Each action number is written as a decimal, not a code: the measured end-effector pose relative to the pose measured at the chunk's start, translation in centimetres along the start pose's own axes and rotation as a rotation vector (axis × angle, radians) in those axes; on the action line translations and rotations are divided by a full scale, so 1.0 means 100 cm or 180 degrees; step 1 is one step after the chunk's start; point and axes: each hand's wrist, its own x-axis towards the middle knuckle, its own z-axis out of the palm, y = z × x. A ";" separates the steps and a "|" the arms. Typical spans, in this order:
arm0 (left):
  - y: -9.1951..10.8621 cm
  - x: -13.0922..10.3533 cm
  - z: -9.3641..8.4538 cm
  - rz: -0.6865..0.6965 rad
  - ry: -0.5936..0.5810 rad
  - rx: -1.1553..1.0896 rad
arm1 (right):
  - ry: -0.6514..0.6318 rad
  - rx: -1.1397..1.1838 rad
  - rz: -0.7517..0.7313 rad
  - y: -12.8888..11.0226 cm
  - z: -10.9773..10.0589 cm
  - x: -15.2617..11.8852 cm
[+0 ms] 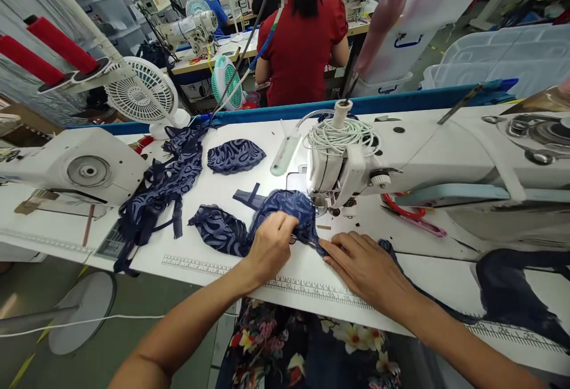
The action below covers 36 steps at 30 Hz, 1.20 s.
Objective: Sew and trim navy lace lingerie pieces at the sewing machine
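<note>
Tabletop [249, 285] w/ sewing machine [401, 169] at our right. Heap of navy lace pieces [160, 193] lies left, one lone cup [236, 155] behind it: we judge these as waiting or finished, can't tell which. Lace piece in work [285, 205] sits just before the needle, not under it. Left hand [269, 246] pinches its edge; right hand [367, 267] lies flat, fingers spread, pressing the fabric.
</note>
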 end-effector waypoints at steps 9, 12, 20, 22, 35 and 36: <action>-0.008 0.025 -0.001 0.0661 0.0034 -0.0036 | 0.0236 0.0701 -0.0080 0.005 0.000 0.014; -0.006 0.022 0.001 0.1110 0.0068 0.0453 | 0.0258 0.0750 -0.0039 0.005 0.002 0.013; -0.004 0.024 0.000 0.1090 -0.0272 0.0578 | 0.0346 0.0751 -0.0043 0.004 0.003 0.013; -0.002 0.022 0.001 0.1113 -0.0328 0.0527 | 0.0346 0.0766 -0.0009 0.004 0.004 0.012; -0.009 0.033 0.019 0.1016 -0.0095 0.0729 | 0.0210 0.0510 0.0175 0.008 0.010 0.012; -0.012 0.036 0.020 0.1055 -0.0069 0.0725 | 0.0201 0.0461 0.0193 0.008 0.010 0.013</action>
